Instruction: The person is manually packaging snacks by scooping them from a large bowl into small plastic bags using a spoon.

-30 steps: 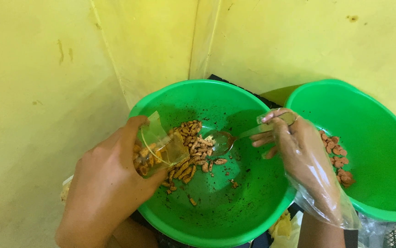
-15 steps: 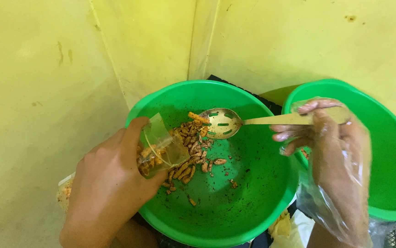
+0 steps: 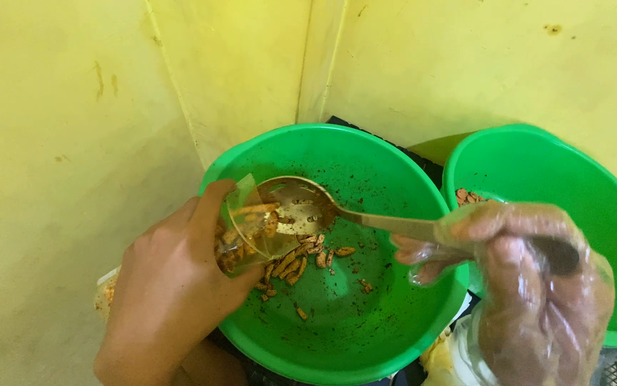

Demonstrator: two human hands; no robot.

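My left hand (image 3: 169, 293) grips a clear plastic cup (image 3: 247, 229) tilted over a green bowl (image 3: 380, 154); the cup holds orange-brown snack sticks. My right hand (image 3: 519, 286), in a thin clear plastic glove, holds a metal slotted spoon (image 3: 301, 196) by its handle, the spoon's bowl right at the cup's mouth. Loose snack sticks (image 3: 301, 261) lie in the green bowl under the cup and spoon, with dark crumbs scattered around them.
A second green bowl (image 3: 609, 207) stands to the right, with a few snack pieces (image 3: 466, 195) at its left side. Yellow walls meet in a corner (image 3: 315, 64) just behind the bowls. A clear bag (image 3: 451, 350) lies below between the bowls.
The spoon rose out of the snack pile, swung up and then came left to the cup's mouth. My right hand drew back to the right. The cup stayed tilted.
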